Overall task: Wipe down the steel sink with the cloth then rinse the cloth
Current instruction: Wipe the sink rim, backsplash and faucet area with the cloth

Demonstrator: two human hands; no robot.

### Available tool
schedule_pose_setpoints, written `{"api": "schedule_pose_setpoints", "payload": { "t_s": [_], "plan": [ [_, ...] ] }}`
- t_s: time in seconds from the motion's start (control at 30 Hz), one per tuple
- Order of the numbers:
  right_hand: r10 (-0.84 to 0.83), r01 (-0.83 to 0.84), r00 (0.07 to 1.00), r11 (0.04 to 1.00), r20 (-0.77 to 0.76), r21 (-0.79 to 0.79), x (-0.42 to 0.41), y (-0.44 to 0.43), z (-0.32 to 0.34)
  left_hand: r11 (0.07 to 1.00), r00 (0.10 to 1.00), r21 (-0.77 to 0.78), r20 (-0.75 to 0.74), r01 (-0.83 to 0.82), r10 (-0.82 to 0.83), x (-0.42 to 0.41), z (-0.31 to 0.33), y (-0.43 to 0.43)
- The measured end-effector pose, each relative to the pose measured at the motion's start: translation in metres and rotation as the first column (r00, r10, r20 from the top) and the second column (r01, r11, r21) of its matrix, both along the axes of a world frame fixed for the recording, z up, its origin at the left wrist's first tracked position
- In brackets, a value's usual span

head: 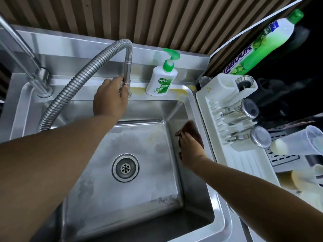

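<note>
Head view caught the wipe midway: the right grip (190,151) lay spread over the brown cloth (191,127), pressing it to the right inner wall of the sink (194,193), while the left grip (111,98) curled round the spout (127,72). Cloudy film lay on the basin floor around the drain (125,167), so wiping looked unfinished and rinsing not begun. The basin held no standing water; the rack (244,165) held two steel cups (248,109) on their sides.
</note>
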State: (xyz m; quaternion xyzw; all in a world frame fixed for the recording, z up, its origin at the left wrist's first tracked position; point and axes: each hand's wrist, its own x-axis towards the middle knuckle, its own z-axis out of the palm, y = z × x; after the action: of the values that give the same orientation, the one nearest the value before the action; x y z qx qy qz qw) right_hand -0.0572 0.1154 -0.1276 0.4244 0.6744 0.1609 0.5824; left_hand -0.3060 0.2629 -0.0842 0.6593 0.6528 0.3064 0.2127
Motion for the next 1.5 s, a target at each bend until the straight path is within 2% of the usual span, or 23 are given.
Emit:
{"api": "schedule_pose_setpoints", "payload": {
  "t_s": [0.07, 0.13, 0.23, 0.3, 0.4, 0.5, 0.63, 0.8, 0.93, 0.97, 1.03, 1.07, 1.13, 1.2, 1.27, 1.37, 1.43, 1.5],
  "plan": [
    [0.069, -0.063, 0.996, 0.993, 0.061, -0.102, 0.0, -0.019, 0.004, 1.0, 1.0, -0.007, 0.0, 0.003, -0.003, 0.001, 0.001, -0.001],
    [0.079, -0.068, 0.993, 0.99, 0.084, -0.127, 0.0, -0.015, 0.01, 1.0, 1.0, -0.01, 0.002, 0.002, -0.002, 0.001, 0.001, -0.001],
    [-0.045, 0.047, 0.998, 0.998, -0.039, 0.046, 0.001, 0.028, 0.017, 1.0, 1.0, -0.011, -0.001, 0.01, -0.01, 0.0, 0.002, 0.0],
    [-0.164, 0.178, 0.975, 0.981, -0.152, 0.082, 0.0, 0.058, 0.026, 1.0, 1.0, -0.017, -0.006, 0.016, -0.016, -0.001, 0.002, 0.0],
    [-0.135, 0.153, 0.971, 0.985, -0.199, 0.075, 0.003, 0.067, 0.033, 1.0, 1.0, -0.018, -0.009, 0.02, -0.02, -0.001, 0.001, 0.0],
    [-0.053, 0.039, 0.98, 0.996, -0.19, -0.078, 0.006, 0.024, 0.03, 1.0, 1.0, -0.012, -0.001, 0.026, -0.026, -0.001, 0.001, 0.0],
    [-0.026, -0.03, 0.986, 0.943, -0.162, -0.331, 0.008, -0.039, 0.027, 1.0, 1.0, -0.005, -0.01, 0.022, -0.022, -0.001, 0.002, 0.001],
    [-0.027, -0.052, 0.989, 0.857, -0.146, -0.512, 0.015, -0.091, 0.031, 1.0, 1.0, -0.01, 0.023, 0.016, -0.016, -0.001, 0.003, -0.001],
    [-0.004, -0.009, 1.0, 0.759, -0.019, -0.651, 0.011, -0.127, 0.024, 0.999, 0.999, -0.016, 0.023, 0.029, -0.028, -0.002, 0.003, -0.001],
    [-0.015, 0.005, 1.0, 0.763, -0.011, -0.647, 0.012, -0.129, 0.024, 0.999, 0.999, -0.015, 0.025, 0.033, -0.032, -0.002, 0.003, -0.002],
    [-0.172, 0.115, 0.984, 0.83, -0.055, -0.545, 0.015, -0.124, 0.024, 0.999, 0.999, -0.02, 0.023, 0.029, -0.029, -0.003, 0.002, -0.001],
    [-0.151, 0.076, 0.979, 0.891, -0.134, -0.447, 0.017, -0.116, 0.024, 0.999, 0.999, -0.025, 0.022, 0.026, -0.026, -0.003, 0.001, 0.0],
    [0.029, -0.075, 0.986, 0.958, -0.166, -0.277, 0.017, -0.093, 0.027, 0.999, 1.0, -0.033, 0.022, 0.023, -0.022, -0.004, 0.0, 0.001],
    [0.099, -0.129, 0.989, 0.946, -0.111, -0.297, 0.017, -0.063, 0.021, 0.999, 1.0, -0.032, 0.009, 0.027, -0.027, -0.004, 0.0, 0.002],
    [0.003, -0.033, 0.995, 0.957, -0.104, -0.289, 0.015, -0.03, 0.018, 0.999, 1.0, -0.023, -0.002, 0.026, -0.026, -0.003, 0.001, 0.001],
    [-0.039, 0.023, 0.988, 0.994, -0.149, -0.109, 0.012, 0.015, 0.026, 1.0, 1.0, -0.014, -0.014, 0.02, -0.02, -0.002, 0.002, 0.0],
    [-0.098, 0.114, 0.96, 0.992, -0.26, 0.048, 0.012, 0.031, 0.03, 1.0, 1.0, -0.01, -0.016, 0.019, -0.02, -0.002, 0.002, 0.0],
    [-0.184, 0.286, 0.878, 0.942, -0.443, 0.176, 0.016, 0.041, 0.028, 1.0, 1.0, -0.008, -0.009, 0.017, -0.017, -0.001, 0.001, 0.0]
  ]
}}
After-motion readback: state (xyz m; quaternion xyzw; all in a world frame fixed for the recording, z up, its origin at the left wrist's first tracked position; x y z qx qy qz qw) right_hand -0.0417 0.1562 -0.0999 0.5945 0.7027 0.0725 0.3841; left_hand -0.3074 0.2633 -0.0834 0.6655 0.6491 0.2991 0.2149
